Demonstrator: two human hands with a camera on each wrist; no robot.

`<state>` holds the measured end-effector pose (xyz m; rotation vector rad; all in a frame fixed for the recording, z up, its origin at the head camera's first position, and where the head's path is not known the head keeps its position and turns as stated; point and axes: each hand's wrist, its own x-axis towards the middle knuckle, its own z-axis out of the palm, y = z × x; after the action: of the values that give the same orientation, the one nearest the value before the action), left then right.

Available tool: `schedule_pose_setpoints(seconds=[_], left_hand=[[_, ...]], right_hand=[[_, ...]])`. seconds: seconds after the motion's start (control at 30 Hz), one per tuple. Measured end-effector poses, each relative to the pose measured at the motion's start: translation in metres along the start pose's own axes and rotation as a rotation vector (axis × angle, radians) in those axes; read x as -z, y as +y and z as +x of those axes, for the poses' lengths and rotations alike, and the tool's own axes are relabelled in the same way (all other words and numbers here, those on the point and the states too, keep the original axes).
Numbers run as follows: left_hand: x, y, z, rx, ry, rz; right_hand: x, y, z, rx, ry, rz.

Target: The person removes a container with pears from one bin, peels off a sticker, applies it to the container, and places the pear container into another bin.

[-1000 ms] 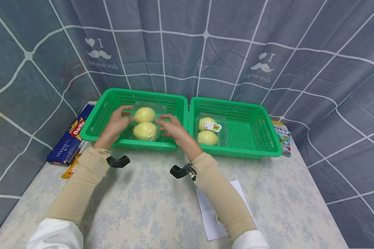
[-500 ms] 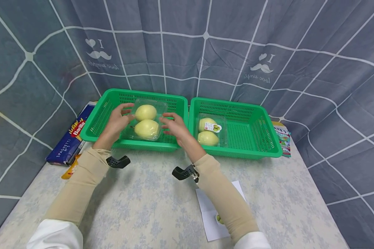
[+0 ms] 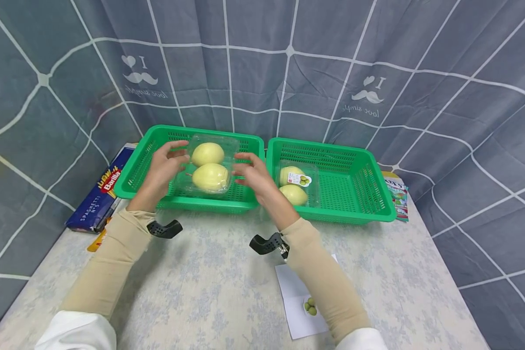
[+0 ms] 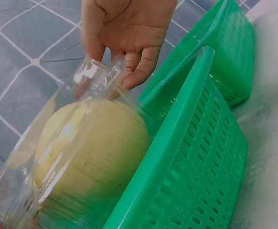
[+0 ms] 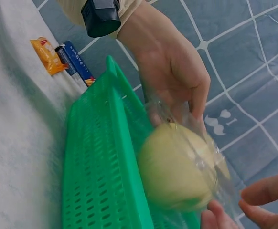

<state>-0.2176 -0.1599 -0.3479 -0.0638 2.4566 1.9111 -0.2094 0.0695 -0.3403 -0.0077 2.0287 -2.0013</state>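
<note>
A clear plastic clamshell (image 3: 208, 165) with two pale yellow round fruits in it hangs just above the left green basket (image 3: 142, 163). My left hand (image 3: 174, 156) grips its left side and my right hand (image 3: 243, 168) grips its right side. In the left wrist view the clamshell (image 4: 81, 157) fills the lower left, with the right hand (image 4: 124, 71) pinching its far edge. In the right wrist view the left hand (image 5: 187, 102) holds the clamshell (image 5: 182, 167) from behind, and my right fingertips (image 5: 215, 219) show at the bottom.
The right green basket (image 3: 358, 194) holds a second, labelled clamshell of fruit (image 3: 294, 186). A blue spaghetti box (image 3: 98, 197) and an orange packet (image 3: 97, 238) lie left of the baskets. A white card (image 3: 302, 304) lies on the table by my right forearm. A colourful packet (image 3: 397, 194) sits far right.
Both hands have lifted the clamshell up off the left basket's floor and carried it slightly to the right. The right forearm has shifted right with it.
</note>
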Motion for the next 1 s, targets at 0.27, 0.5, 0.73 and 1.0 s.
schedule_pose_setpoints(seconds=[0.27, 0.5, 0.73, 1.0], left_hand=[[0.0, 0.005, -0.005, 0.018, -0.017, -0.053], [0.0, 0.008, -0.009, -0.004, -0.025, -0.085], [0.0, 0.011, -0.009, -0.006, -0.021, -0.082], [0.0, 0.018, -0.014, -0.018, -0.027, -0.101]], right_hand=[[0.004, 0.001, -0.004, 0.047, 0.006, -0.043], [0.003, 0.002, -0.006, 0.056, 0.069, -0.007], [0.002, -0.001, -0.007, 0.053, 0.081, 0.025], [0.003, -0.006, -0.012, 0.069, 0.1, 0.074]])
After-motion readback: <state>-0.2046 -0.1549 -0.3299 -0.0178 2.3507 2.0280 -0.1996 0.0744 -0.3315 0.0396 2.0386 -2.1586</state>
